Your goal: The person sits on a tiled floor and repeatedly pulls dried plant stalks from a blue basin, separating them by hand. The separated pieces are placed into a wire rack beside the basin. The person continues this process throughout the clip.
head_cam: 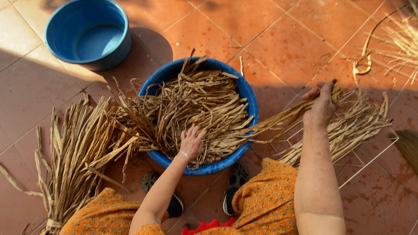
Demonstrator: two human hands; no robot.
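Tiled floor; right hand [321,106] grips dried strips [278,118] beside basin [249,93].

Dry, tan, curled strips [196,109] are heaped in a blue basin [249,93], while a long straight bundle [278,119] is stretched from the heap out past its right rim.

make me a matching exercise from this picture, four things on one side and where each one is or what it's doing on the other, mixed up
Things:
1. left hand
2. right hand
3. small blue basin
4. bundle of long dry leaves

Places or states:
A. stands on the tiles at the upper left, with no leaves in it
B. grips a few dry strips and holds them out to the right
C. lies on the floor left of the full basin
D. rests on the heap of strips in the full basin

Pairs: 1-D, 2-B, 3-A, 4-C
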